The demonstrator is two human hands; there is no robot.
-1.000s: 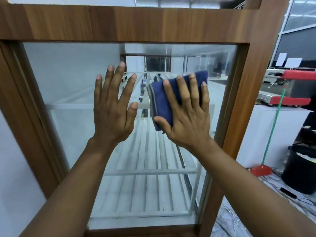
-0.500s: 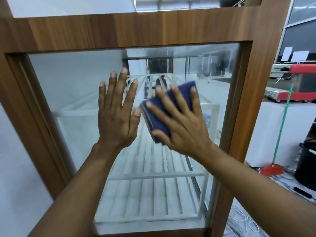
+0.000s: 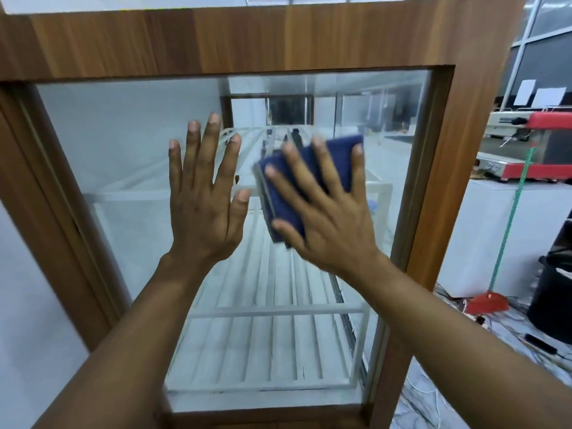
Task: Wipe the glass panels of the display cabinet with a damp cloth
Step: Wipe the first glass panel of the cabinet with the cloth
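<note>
L hand (image 3: pixel 202 205) grip spread flat on glass panel (image 3: pixel 123 144), R hand (image 3: pixel 328 218) grip spread, pressing blue cloth (image 3: pixel 309 168) to glass

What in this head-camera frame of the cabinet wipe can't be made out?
- Cloth: mostly covered by the right hand; its dampness can't be seen, and motion blur softens its edges.
- Glass panel: smears or cleaned areas can't be told, since reflections wash it out.
- Left hand: flat at the glass, but actual contact can't be confirmed.
- Cabinet frame: its base is cut off by the bottom edge.
- Papers on the window: too small to read.
</note>
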